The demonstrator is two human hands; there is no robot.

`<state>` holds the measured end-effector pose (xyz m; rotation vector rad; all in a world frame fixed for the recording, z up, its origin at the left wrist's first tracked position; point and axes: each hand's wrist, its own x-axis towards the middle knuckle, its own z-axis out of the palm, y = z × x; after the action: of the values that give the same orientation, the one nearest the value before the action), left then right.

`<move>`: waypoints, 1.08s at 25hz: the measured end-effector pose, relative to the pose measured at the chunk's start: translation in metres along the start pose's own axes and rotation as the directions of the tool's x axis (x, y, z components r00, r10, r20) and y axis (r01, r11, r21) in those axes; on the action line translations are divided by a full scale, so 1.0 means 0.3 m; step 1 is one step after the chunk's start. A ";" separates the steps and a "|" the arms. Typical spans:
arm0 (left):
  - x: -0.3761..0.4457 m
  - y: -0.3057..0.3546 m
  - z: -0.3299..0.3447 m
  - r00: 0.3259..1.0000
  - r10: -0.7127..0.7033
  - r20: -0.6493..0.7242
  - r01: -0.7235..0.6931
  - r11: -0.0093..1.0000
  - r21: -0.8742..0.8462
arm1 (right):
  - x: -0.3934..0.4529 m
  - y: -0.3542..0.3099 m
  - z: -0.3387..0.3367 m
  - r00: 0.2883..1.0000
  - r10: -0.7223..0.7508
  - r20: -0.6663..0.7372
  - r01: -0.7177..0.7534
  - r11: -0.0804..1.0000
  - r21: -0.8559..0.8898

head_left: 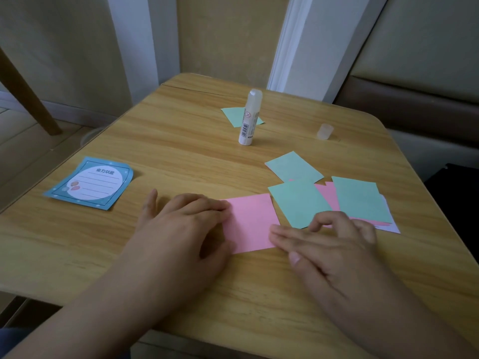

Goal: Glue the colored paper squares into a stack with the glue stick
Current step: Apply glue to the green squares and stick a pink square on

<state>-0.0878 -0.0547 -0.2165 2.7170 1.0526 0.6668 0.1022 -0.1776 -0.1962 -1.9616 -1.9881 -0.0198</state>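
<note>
A pink paper square [252,224] lies flat near the table's front. My left hand [181,229] rests on its left edge with the fingers laid over it. My right hand [329,244] touches its right edge with straight fingers, the index finger raised and bent. Several green squares [298,203] and pink ones [327,196] lie spread to the right, partly overlapping. One more green square [234,115] lies at the back behind the upright white glue stick [248,119], which stands uncapped. Its clear cap [324,131] sits farther right.
A blue notepad [90,183] with a white lined oval lies at the left of the wooden table [181,141]. A chair leg [26,92] slants at far left. A padded bench [414,99] runs behind the table on the right.
</note>
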 end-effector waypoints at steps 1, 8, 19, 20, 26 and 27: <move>0.000 -0.001 0.000 1.000 -0.001 0.004 0.001 1.000 0.000 | -0.013 0.019 -0.012 1.000 0.013 0.005 -0.013 1.000 -0.007; -0.005 0.004 -0.011 0.999 -0.015 0.037 0.015 1.000 0.004 | -0.027 0.024 -0.024 0.997 -0.071 -0.001 0.069 0.972 -0.225; 0.004 0.009 -0.036 0.976 -0.093 0.199 0.119 0.986 -0.120 | 0.042 -0.097 0.035 0.998 -0.055 0.027 0.053 0.996 0.072; 0.003 0.009 -0.035 0.975 -0.094 0.200 0.119 0.986 -0.118 | 0.043 -0.099 0.041 0.998 -0.060 0.035 0.059 0.997 0.047; 0.007 0.012 -0.039 0.967 -0.113 0.230 0.141 0.984 -0.107 | 0.000 0.011 -0.028 0.999 0.022 0.028 -0.022 1.000 0.007; 0.008 0.013 -0.043 0.964 -0.117 0.237 0.144 0.984 -0.103 | 0.000 0.009 -0.032 0.999 0.034 0.022 -0.034 0.999 0.010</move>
<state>-0.0898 -0.0563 -0.2030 2.5214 1.0849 0.3690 0.1072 -0.1798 -0.1879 -1.9964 -1.9639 0.0203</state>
